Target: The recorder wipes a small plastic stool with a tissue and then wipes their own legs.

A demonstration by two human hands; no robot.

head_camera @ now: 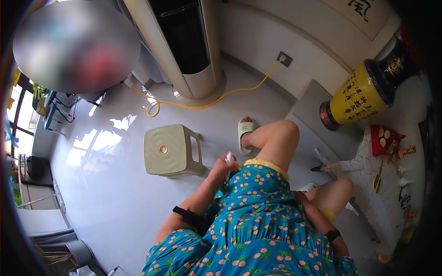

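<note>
My left hand (222, 167) is raised at the left edge of my lap, its fingers closed around a small white object (229, 157), perhaps a crumpled tissue. Below it lies the blue dress (255, 214) with a cherry-like print. A black strap (186, 214) circles my left arm. On the right, my forearm reaches toward my thigh, and the dress hides the right hand. A beige plastic stool (165, 148) stands on the floor just left of my left hand. One foot wears a pale green slipper (244, 136).
A yellow extension cord (207, 106) runs over the floor past a tall floor-standing air conditioner (193, 82) to a wall socket (285, 59). At right stand a yellow and black vase (361, 93), a red pouch (383, 139) and yellow-handled scissors (376, 182).
</note>
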